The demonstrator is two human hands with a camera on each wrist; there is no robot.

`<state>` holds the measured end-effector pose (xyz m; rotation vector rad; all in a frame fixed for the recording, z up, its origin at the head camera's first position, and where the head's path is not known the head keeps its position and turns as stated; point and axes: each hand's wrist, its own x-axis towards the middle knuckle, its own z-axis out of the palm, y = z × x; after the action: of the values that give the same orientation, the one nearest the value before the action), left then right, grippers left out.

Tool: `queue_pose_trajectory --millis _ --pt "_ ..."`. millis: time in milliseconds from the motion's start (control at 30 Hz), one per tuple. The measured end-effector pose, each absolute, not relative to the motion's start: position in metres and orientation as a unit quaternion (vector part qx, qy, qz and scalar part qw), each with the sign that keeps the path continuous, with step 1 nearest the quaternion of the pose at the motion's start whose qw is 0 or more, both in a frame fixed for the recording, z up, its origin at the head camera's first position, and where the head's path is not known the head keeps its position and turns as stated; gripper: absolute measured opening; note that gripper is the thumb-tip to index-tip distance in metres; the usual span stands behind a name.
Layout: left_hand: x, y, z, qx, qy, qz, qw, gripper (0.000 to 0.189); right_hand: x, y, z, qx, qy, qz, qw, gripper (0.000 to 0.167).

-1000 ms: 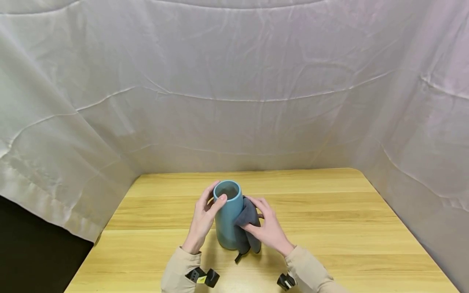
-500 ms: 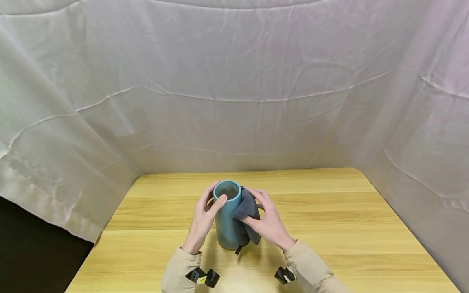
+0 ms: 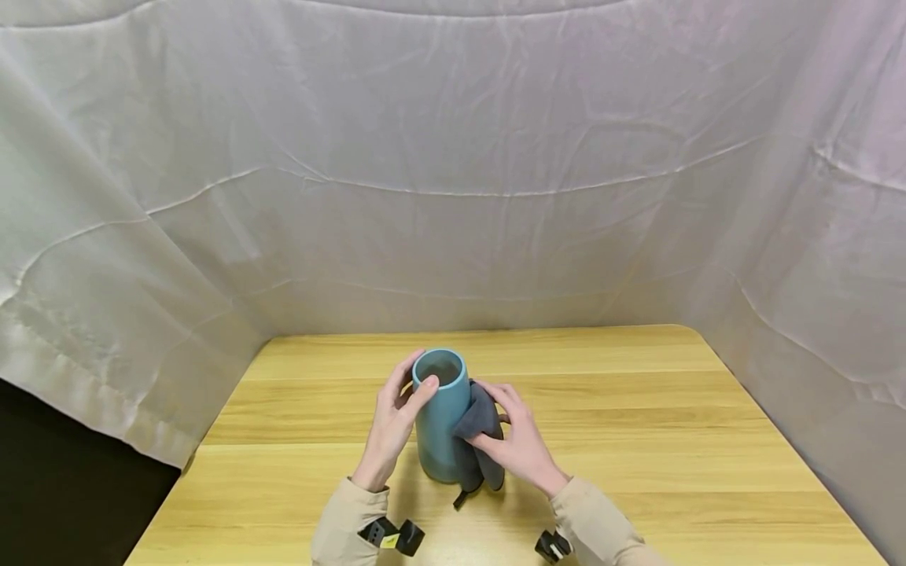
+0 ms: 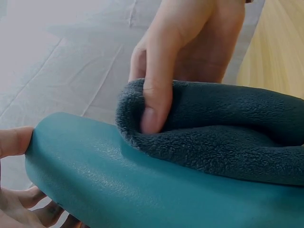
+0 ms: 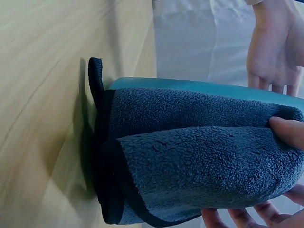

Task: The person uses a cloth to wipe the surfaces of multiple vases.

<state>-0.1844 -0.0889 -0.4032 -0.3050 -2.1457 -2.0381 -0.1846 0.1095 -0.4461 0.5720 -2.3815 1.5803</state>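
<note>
A tall blue vase (image 3: 440, 424) with a round open mouth stands upright on the wooden table. My left hand (image 3: 389, 417) grips it near the top, thumb at the rim and fingers round the far side. Against the vase's right side, my right hand (image 3: 517, 440) holds a folded dark grey towel (image 3: 478, 432), with the thumb tucked into the fold in the left wrist view. The towel's fuzzy pile (image 5: 190, 156) and a small hanging loop (image 5: 96, 78) show in the right wrist view. Its lower edge hangs beside the vase's base.
The wooden table (image 3: 637, 440) extends to both sides and behind the vase. Pale grey fabric (image 3: 453, 236) encloses the back and sides. A black area (image 3: 64, 479) lies at the lower left, past the table edge. Small black devices are strapped at both wrists.
My right hand slid the towel a little up the vase's side by half a second ago, then back down to about its earlier height. My left hand and the vase have stayed put.
</note>
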Motion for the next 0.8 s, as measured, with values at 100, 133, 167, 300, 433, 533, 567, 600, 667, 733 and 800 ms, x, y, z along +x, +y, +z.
queue_pose_trajectory --millis 100,133,167,300,433,533,567,600,667,733,800 --pt "-0.184 -0.089 -0.403 -0.103 -0.719 -0.683 0.084 0.051 -0.184 0.109 -0.446 0.190 -0.811 0.542 0.107 0.071" --pt "-0.184 -0.089 -0.403 -0.102 -0.718 -0.683 0.083 0.051 -0.184 0.109 -0.445 0.190 -0.811 0.543 0.108 0.071" --pt "-0.184 -0.089 -0.403 -0.102 -0.718 -0.683 0.082 0.051 -0.183 0.109 -0.443 0.191 -0.810 0.543 0.110 0.071" --pt "-0.185 -0.089 -0.402 -0.101 -0.718 -0.684 0.078 0.052 -0.183 0.109 -0.434 0.208 -0.803 0.544 0.123 0.071" --pt "-0.185 -0.089 -0.402 -0.103 -0.718 -0.683 0.080 0.051 -0.183 0.109 -0.426 0.225 -0.793 0.549 0.138 0.072" --pt "-0.185 -0.089 -0.402 -0.104 -0.719 -0.683 0.081 0.050 -0.182 0.109 -0.423 0.229 -0.790 0.550 0.142 0.071" --pt "-0.185 -0.089 -0.402 -0.103 -0.719 -0.683 0.079 0.050 -0.183 0.109 -0.424 0.230 -0.790 0.551 0.142 0.071" --pt "-0.185 -0.089 -0.402 -0.102 -0.718 -0.684 0.078 0.051 -0.183 0.109 -0.424 0.230 -0.790 0.551 0.141 0.071" --pt "-0.184 -0.089 -0.402 -0.101 -0.718 -0.684 0.076 0.051 -0.183 0.109 -0.427 0.228 -0.792 0.549 0.139 0.071" --pt "-0.184 -0.089 -0.403 -0.099 -0.718 -0.685 0.074 0.051 -0.184 0.110 -0.431 0.224 -0.797 0.544 0.139 0.071" --pt "-0.184 -0.089 -0.403 -0.098 -0.717 -0.686 0.072 0.051 -0.183 0.110 -0.436 0.216 -0.804 0.537 0.137 0.070"
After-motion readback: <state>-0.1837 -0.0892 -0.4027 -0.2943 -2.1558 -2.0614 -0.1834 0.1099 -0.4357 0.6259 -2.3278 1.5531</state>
